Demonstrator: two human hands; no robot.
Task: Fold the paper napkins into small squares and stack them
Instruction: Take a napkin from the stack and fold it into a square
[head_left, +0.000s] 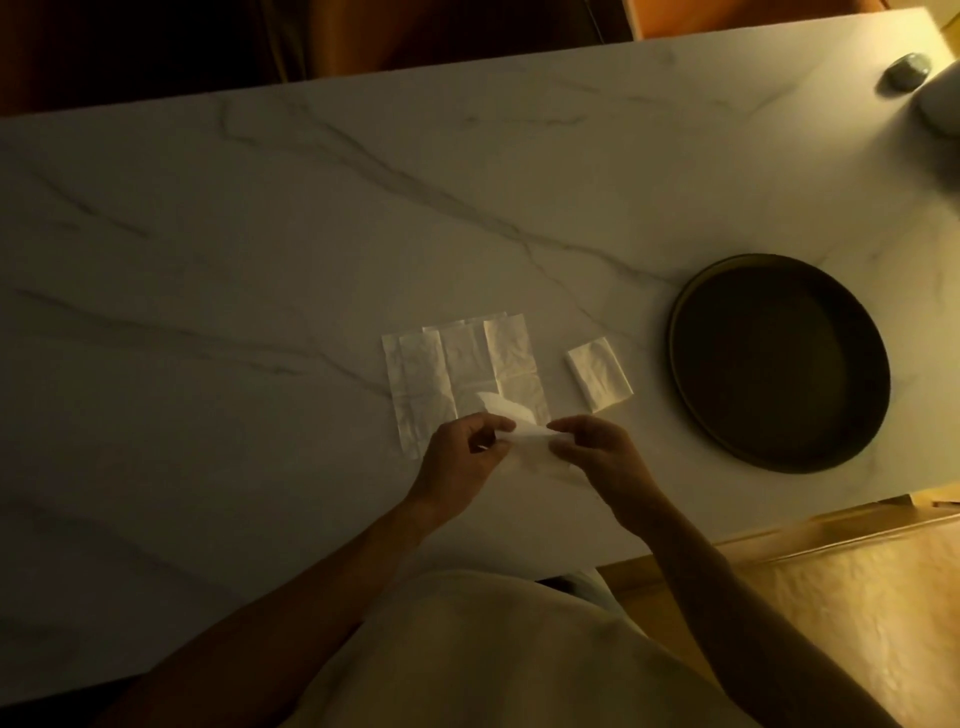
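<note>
Several flat white paper napkins (457, 374) lie overlapping in a row on the marble table (260, 260). A small folded napkin square (599, 379) rests to their right. A loose napkin (522, 434) is held just above the table in front of the row. My left hand (460, 460) pinches its left side and my right hand (597, 452) pinches its right side. The held napkin looks bent, and the fingers hide part of it.
A dark round tray (691, 415) sits to the right of the folded square, near the table's right edge. A small grey rounded object (906, 73) and a pale blurred shape (940, 98) are at the far right corner. Wooden floor (857, 597) shows beyond the table.
</note>
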